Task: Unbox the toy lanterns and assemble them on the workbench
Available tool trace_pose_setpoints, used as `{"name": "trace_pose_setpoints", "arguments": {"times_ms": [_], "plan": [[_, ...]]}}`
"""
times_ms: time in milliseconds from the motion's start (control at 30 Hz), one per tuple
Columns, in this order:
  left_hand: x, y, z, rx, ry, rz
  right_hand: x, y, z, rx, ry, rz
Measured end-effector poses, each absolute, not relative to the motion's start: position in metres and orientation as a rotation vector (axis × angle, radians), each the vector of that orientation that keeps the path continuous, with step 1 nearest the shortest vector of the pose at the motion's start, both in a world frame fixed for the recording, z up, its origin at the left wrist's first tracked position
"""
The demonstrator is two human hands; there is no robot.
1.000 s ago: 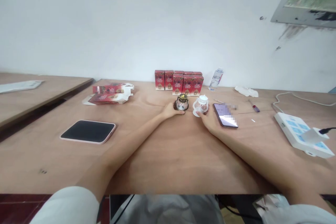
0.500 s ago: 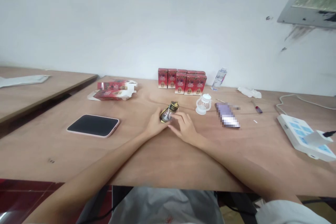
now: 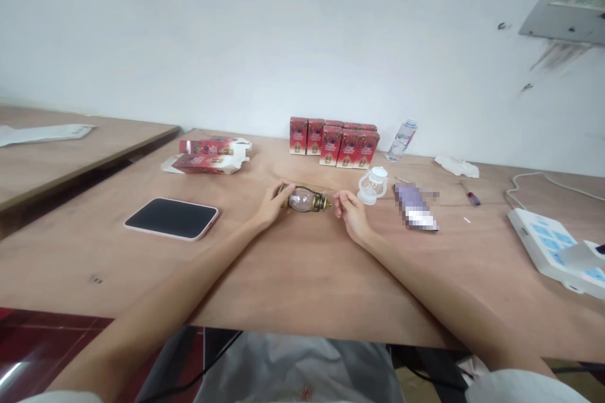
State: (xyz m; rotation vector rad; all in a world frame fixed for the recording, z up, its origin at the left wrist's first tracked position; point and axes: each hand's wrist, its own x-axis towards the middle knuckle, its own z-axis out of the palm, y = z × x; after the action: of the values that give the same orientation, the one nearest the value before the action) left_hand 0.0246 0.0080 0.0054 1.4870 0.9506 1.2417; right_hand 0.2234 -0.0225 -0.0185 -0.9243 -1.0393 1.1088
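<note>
A small black-and-gold lantern (image 3: 302, 199) with a clear globe lies sideways between my hands, its cap pointing right. My left hand (image 3: 271, 204) is closed around its base end. Just past the cap is my right hand (image 3: 350, 211), its fingers curled and pinched together. Whatever sits between those fingertips, perhaps the thin wire handle, is too small to make out. A white lantern (image 3: 373, 186) of similar shape stands upright on the table, right behind my right hand.
Several red boxes (image 3: 340, 143) stand by the wall, beside a clear bottle (image 3: 402, 140). Opened red packaging (image 3: 208, 157) lies back left. A black-screened phone (image 3: 172, 218) is at left, a purple phone (image 3: 414, 206) at right. Farther right are a tissue (image 3: 456, 166), a screwdriver (image 3: 471, 195) and a power strip (image 3: 551, 249).
The lantern has turned from tilted upright to lying sideways, cap to the right. My right hand has moved from its globe to beyond its cap, and its fingers have curled in.
</note>
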Motion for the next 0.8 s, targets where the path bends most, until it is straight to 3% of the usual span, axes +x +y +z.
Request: {"name": "trace_pose_setpoints", "arguments": {"times_ms": [200, 467, 667, 800], "plan": [[0.040, 0.000, -0.006, 1.351, 0.951, 1.234, 0.229, -0.025, -0.011, -0.785, -1.100, 1.497], [0.043, 0.004, -0.010, 1.199, 1.005, 1.269, 0.228, -0.024, -0.011, -0.763, -1.059, 1.602], [0.028, 0.027, -0.004, 0.837, 1.090, 1.537, 0.231, -0.012, -0.021, -0.861, -0.958, 1.213], [0.003, 0.047, 0.004, 0.615, 1.105, 1.713, 0.221, 0.007, -0.024, -1.145, -1.436, 0.673]]}}
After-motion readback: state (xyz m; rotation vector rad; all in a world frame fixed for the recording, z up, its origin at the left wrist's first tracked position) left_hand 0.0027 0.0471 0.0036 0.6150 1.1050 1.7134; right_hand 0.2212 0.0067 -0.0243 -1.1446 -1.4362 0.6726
